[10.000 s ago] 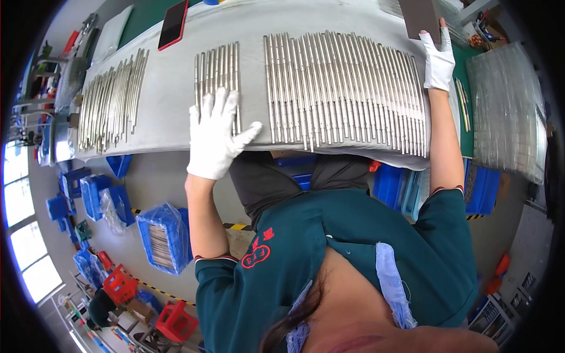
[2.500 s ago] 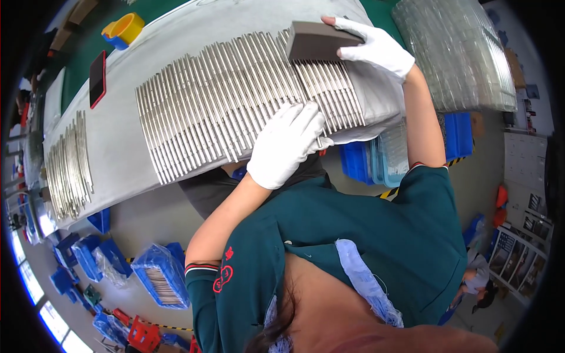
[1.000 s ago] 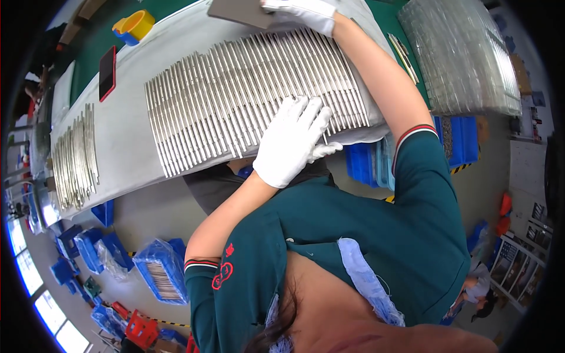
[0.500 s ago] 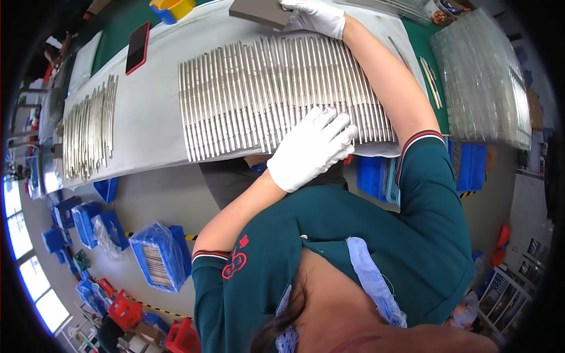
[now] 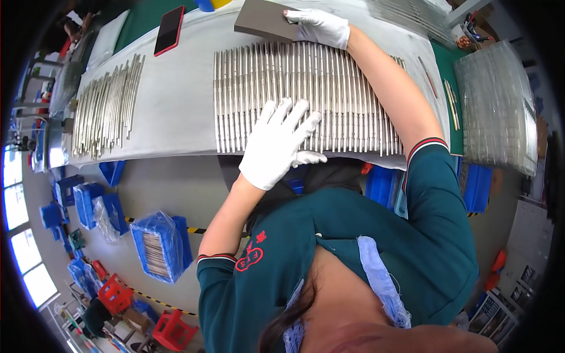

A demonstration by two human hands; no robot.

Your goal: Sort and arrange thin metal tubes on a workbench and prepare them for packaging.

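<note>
Left white-gloved hand point(image 5: 281, 143) lies flat, fingers spread, on the row of long silver metal rods point(image 5: 306, 94), which run from the grey-covered table's point(image 5: 176, 94) near edge to its far edge. Right white-gloved hand point(image 5: 318, 26) grips a flat grey-brown block point(image 5: 262, 20) at the rods' far ends.

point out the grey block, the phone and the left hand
grey block point(image 5: 262, 20), head view, middle of its top face
phone point(image 5: 170, 30), head view, centre of its dark screen
left hand point(image 5: 276, 144), head view, back of the glove
</note>
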